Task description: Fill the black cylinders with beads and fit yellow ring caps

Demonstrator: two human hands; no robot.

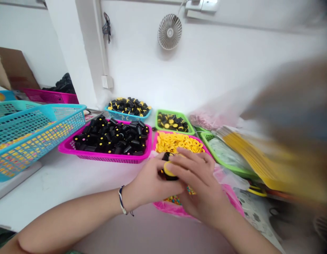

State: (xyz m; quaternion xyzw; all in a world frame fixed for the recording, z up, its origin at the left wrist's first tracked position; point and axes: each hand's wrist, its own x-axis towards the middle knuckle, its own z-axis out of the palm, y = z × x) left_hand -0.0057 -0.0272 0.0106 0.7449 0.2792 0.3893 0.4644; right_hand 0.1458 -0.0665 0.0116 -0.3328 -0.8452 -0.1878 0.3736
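Observation:
My left hand (pixel 153 180), with a braided bracelet at its wrist, is closed around black plastic cylinders (pixel 167 155). A yellow disc (pixel 169 169) shows on the end of one of them. My right hand (pixel 199 176) lies over the disc from the right, its bent fingers against it; its palm side is hidden. Just behind the hands, a pink basket holds yellow ring-shaped pieces (pixel 176 140). Beneath them, small multicoloured beads (pixel 174 200) lie in a pink container (pixel 176 210).
A magenta basket (pixel 110 157) of black cylinders stands left of my hands. Behind are a blue basket (pixel 126 115) and a green basket (pixel 159 121) of black-and-yellow pieces. A large blue basket (pixel 60 130) is at far left. A blurred person (pixel 298 106) is close at right.

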